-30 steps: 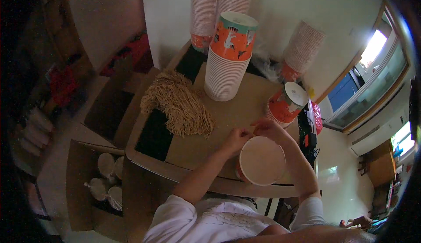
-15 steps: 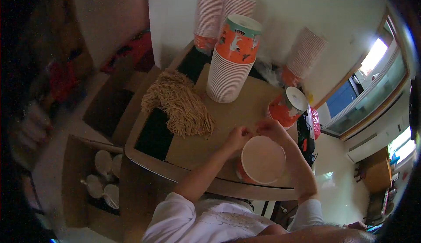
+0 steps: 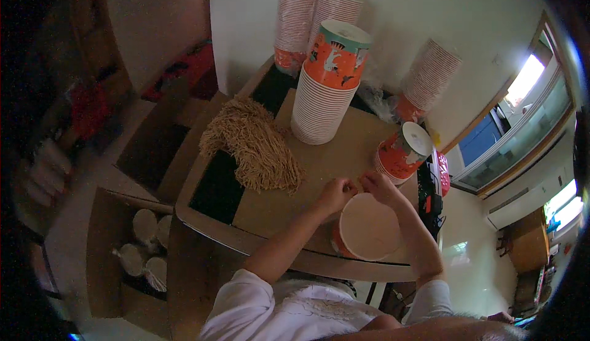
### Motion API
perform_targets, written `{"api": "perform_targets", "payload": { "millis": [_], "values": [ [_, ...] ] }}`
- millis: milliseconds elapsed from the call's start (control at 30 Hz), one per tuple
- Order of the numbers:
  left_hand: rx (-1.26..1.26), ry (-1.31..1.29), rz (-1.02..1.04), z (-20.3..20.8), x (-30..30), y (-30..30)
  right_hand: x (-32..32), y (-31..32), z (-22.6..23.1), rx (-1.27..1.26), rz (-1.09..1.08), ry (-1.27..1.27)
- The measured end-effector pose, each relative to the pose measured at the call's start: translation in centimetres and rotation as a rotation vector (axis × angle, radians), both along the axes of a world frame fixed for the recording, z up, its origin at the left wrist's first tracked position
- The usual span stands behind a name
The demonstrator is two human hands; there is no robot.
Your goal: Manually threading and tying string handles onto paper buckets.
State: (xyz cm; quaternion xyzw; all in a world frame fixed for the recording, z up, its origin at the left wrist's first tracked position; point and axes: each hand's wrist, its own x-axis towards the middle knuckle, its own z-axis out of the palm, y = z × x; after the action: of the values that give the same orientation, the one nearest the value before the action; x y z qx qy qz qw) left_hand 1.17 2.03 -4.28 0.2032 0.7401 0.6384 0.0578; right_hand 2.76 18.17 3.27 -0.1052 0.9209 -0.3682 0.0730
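A round paper tub (image 3: 370,227), white inside with an orange printed outside, stands with its mouth up at the table's near edge. My left hand (image 3: 339,194) and my right hand (image 3: 379,187) meet at its far rim, fingers pinched close together. Whatever is between the fingertips is too small to make out. Left of them lies a heap of thin tan cords (image 3: 255,147). Beyond my right hand sits a short upside-down stack of orange tubs (image 3: 396,156). A tall stack of nested tubs (image 3: 322,110) rises farther back, its top one upside down.
Plastic-wrapped tub stacks (image 3: 295,21) and another leaning wrapped stack (image 3: 433,73) stand against the wall. On the floor at left, an open cardboard box (image 3: 104,261) holds several pale round-ended items. A black and red object (image 3: 432,204) lies at the table's right edge.
My hands have drawn slightly closer together at the tub's far rim. My right hand has come down a little, and the view has shifted slightly.
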Motion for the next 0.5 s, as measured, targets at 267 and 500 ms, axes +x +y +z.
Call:
{"api": "perform_targets", "payload": {
  "millis": [267, 500],
  "values": [
    [0.387, -0.504, -0.049, 1.2, 0.5, -2.1, -0.3, 0.4, -1.4, -0.198, 0.002, -0.110],
    [0.048, 0.022, -0.173, 0.5, 0.3, -3.9, -0.5, -0.2, -1.0, -0.008, 0.079, -0.042]
  ]
}}
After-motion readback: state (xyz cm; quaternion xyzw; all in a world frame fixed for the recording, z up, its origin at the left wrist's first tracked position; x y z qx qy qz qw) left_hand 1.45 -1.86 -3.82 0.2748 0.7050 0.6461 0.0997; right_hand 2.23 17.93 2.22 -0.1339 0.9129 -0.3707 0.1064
